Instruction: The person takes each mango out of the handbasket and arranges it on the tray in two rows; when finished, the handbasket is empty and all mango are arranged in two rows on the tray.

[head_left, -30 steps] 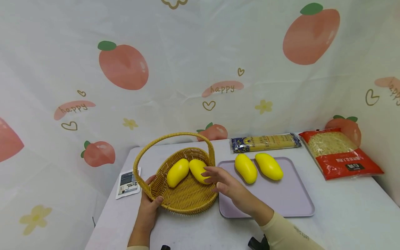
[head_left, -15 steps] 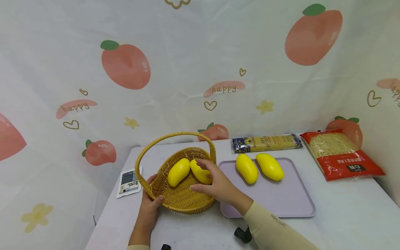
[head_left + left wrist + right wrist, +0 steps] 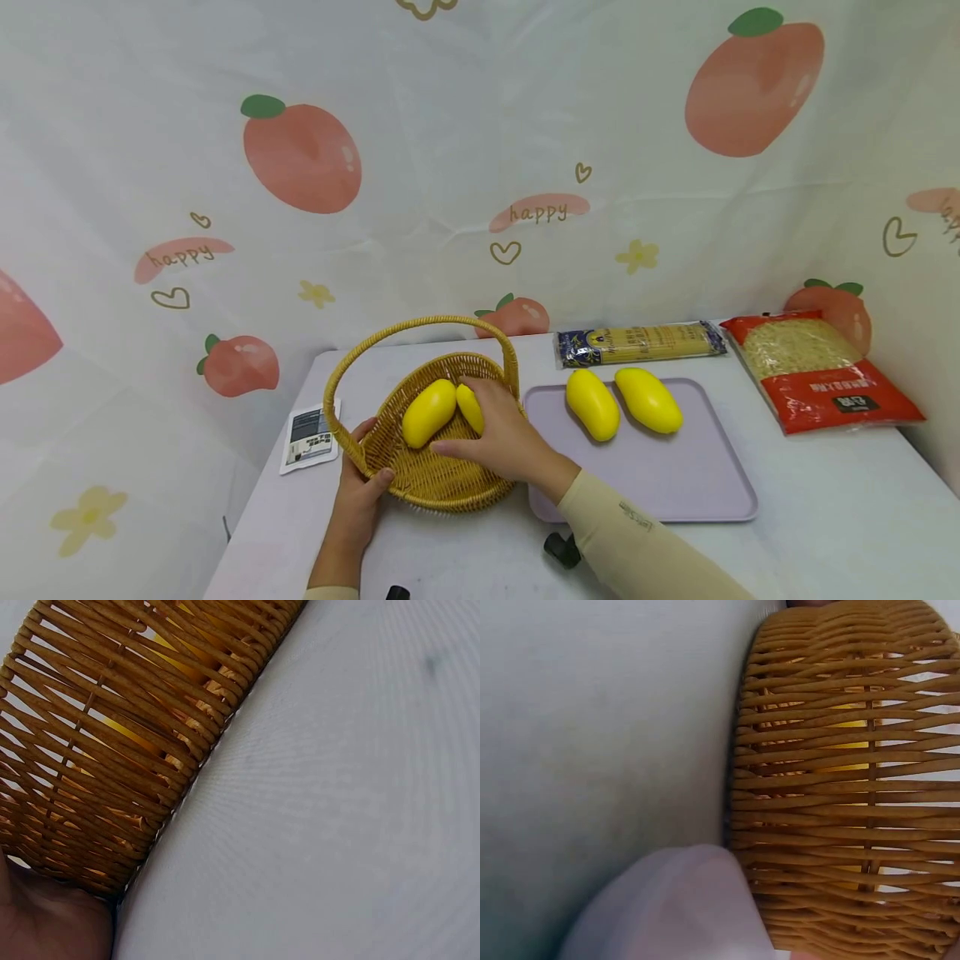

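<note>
In the head view a wicker basket (image 3: 450, 492) with a tall arched handle stands on the table. My left hand (image 3: 356, 504) grips its left side, thumb over the rim and fingers outside; in the left wrist view that hand (image 3: 56, 922) lies against the weave. Inside are two yellow mangoes: the left mango (image 3: 429, 414) lies in full sight, and the right mango (image 3: 468, 408) is partly hidden by my right hand (image 3: 506, 437). That hand reaches over the right rim, its fingers over the mango's right side and its thumb spread apart from it.
Right of the basket lies a lilac tray (image 3: 667, 492) bearing two more mangoes (image 3: 592, 406). Behind it is a spaghetti packet (image 3: 641, 344), and a red bag (image 3: 825, 375) lies at the far right. A white sachet (image 3: 310, 437) is left of the basket.
My right hand has moved left from beside the basket's right rim to over the right mango, covering more of it. The left hand and the basket have stayed in place.
</note>
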`<move>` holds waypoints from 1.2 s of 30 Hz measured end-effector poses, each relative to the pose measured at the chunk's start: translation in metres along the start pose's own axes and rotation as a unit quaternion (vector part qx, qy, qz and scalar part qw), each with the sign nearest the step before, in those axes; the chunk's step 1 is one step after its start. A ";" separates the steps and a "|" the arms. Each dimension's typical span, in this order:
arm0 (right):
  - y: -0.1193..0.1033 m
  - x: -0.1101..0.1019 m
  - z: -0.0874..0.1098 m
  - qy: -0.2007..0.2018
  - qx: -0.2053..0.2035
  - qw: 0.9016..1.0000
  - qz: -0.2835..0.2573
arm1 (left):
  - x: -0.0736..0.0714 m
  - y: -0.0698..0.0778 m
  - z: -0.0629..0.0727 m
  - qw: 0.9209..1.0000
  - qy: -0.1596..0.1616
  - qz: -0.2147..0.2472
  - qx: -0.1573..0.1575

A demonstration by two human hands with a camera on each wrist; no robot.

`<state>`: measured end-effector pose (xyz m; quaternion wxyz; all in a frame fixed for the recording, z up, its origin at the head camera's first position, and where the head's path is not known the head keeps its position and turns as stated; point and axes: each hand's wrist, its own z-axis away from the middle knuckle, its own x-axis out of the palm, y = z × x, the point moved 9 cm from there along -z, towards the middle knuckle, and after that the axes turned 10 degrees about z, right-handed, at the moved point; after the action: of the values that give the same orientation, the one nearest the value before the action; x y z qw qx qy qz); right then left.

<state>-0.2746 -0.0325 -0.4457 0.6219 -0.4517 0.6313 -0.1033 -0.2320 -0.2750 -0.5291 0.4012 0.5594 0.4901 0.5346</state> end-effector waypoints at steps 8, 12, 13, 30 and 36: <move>0.006 0.008 -0.009 -0.026 0.044 0.998 0.033 | 0.000 -0.002 -0.001 1.000 0.000 0.007 -0.003; 0.005 0.013 -0.012 -0.042 0.035 0.996 0.074 | 0.000 -0.002 0.000 1.000 0.002 0.006 -0.004; 0.005 0.015 -0.013 -0.044 0.032 0.995 0.083 | 0.000 -0.002 0.000 1.000 0.003 0.007 -0.004; 0.003 0.031 -0.012 -0.110 0.010 0.982 0.152 | -0.002 -0.004 0.000 1.000 0.002 0.005 -0.005; -0.005 0.034 -0.010 -0.143 -0.030 0.977 0.152 | -0.001 -0.002 0.000 1.000 -0.004 0.007 0.001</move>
<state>-0.2748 -0.0633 -0.4643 0.7002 -0.3791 0.6001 0.0774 -0.2321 -0.2751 -0.5313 0.3987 0.5653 0.4847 0.5352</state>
